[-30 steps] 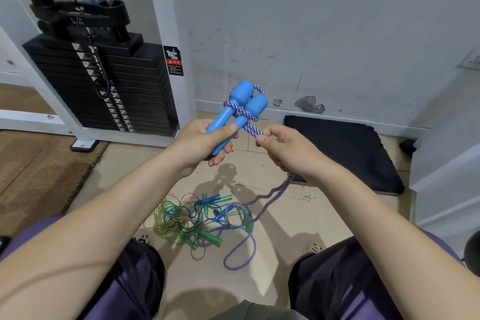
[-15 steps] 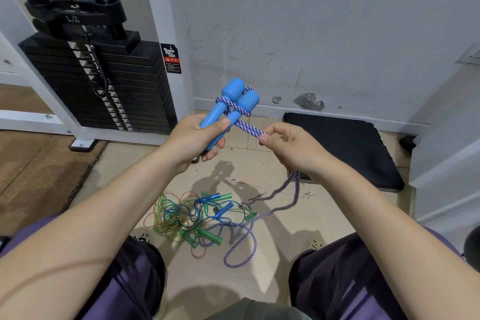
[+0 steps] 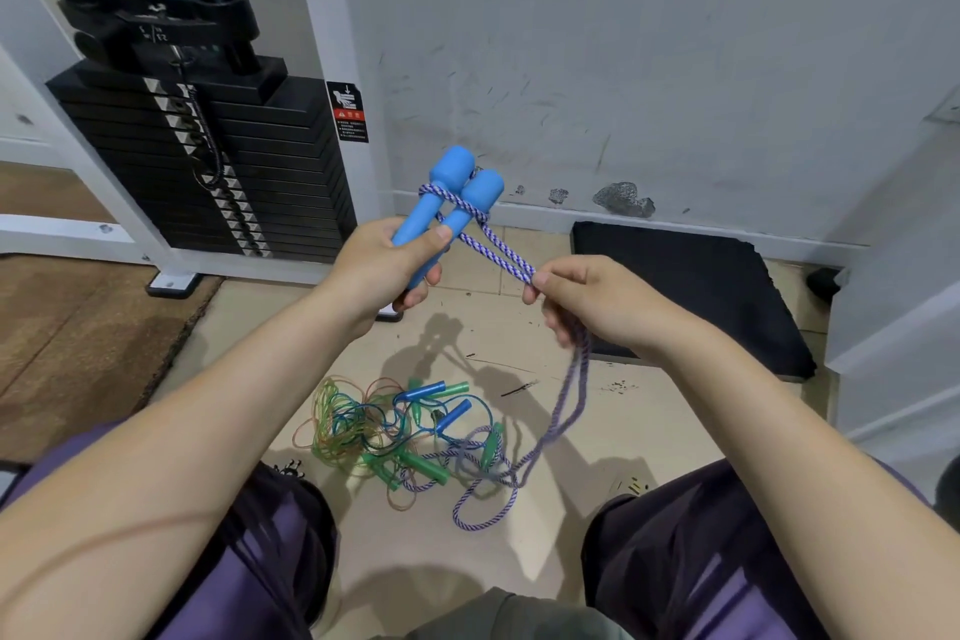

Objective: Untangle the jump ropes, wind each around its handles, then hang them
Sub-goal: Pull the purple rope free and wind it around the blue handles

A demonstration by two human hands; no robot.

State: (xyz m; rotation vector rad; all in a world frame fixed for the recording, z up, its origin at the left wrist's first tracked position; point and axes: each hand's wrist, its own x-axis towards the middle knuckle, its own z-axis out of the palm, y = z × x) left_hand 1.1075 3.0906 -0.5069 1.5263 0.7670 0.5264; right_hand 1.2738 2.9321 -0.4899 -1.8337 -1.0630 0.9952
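1. Far left of the grip, a brown mat (image 3: 78,343) covers the floor beside a white machine frame (image 3: 322,68).
2. Up and left of the grip stands a black weight stack (image 3: 244,172), with a red-and-black warning label (image 3: 348,112) on the frame post.
3. The left hand (image 3: 382,270) is curled round two blue handles (image 3: 452,203), held side by side and tilted up to the right, thumb pressed across them.
4. A purple-white rope (image 3: 498,244) is wound round the handles just above that grip; two strands run down-right to the right hand.
5. The right hand (image 3: 592,299) pinches both strands between thumb and forefinger; the rope then hangs below it to the floor.
6. Below both grips, on beige tiles (image 3: 597,437), lies a tangle (image 3: 395,431) of thin green, blue and orange ropes with small green and blue handles; the purple rope's loose end loops through its right edge.
7. Behind the right hand, a black pad (image 3: 691,291) lies against a scuffed grey wall (image 3: 623,42).
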